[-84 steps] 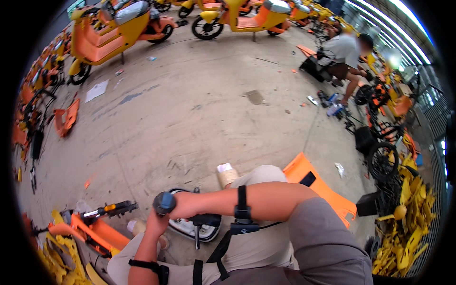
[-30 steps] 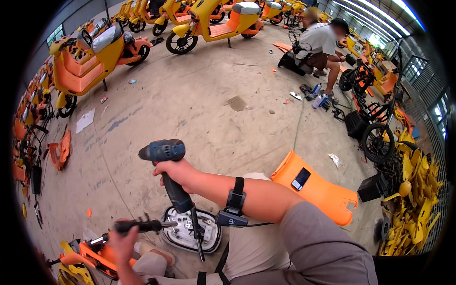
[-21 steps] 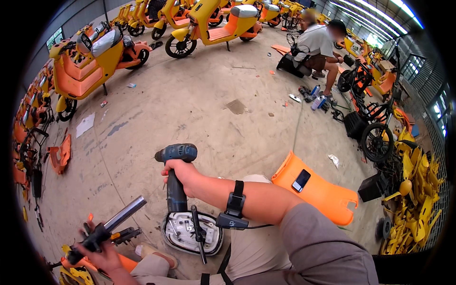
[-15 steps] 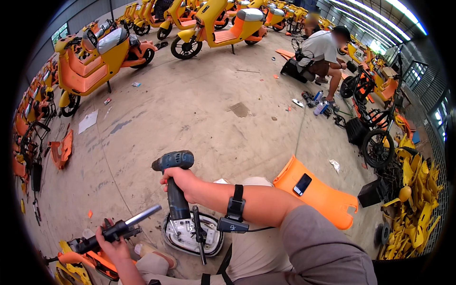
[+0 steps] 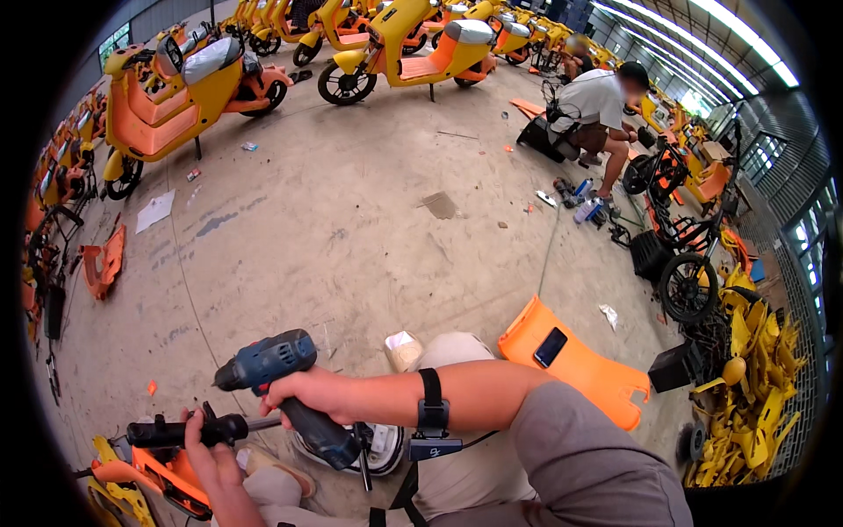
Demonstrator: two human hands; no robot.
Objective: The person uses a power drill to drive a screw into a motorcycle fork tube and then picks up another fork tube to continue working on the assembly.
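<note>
A blue and black cordless drill (image 5: pixel 268 362) is gripped in my right hand (image 5: pixel 307 393), its chuck pointing left. My left hand (image 5: pixel 213 452) is wrapped round a black cylinder with a silver rod (image 5: pixel 189 430), which looks like a shock absorber and lies nearly level. The drill hangs above and beside its rod end, apart from the black body. Below the drill's battery, a white shell with a black rim (image 5: pixel 386 446) is partly hidden. Another dark rod (image 5: pixel 364 461) stands over the shell. Orange scooter body parts (image 5: pixel 167 483) lie under my left hand.
An orange panel (image 5: pixel 584 369) with a phone (image 5: pixel 551 347) on it lies right of my knee. Yellow scrap panels (image 5: pixel 746 395) are piled at far right. A person (image 5: pixel 597 105) sits near a stripped scooter frame (image 5: pixel 689 263). Yellow scooters (image 5: pixel 421 53) line the back.
My right hand has brought the drill left and down, closer to the cylinder, and its handle now tilts. In my left hand the cylinder has turned from slanting upward to nearly level.
</note>
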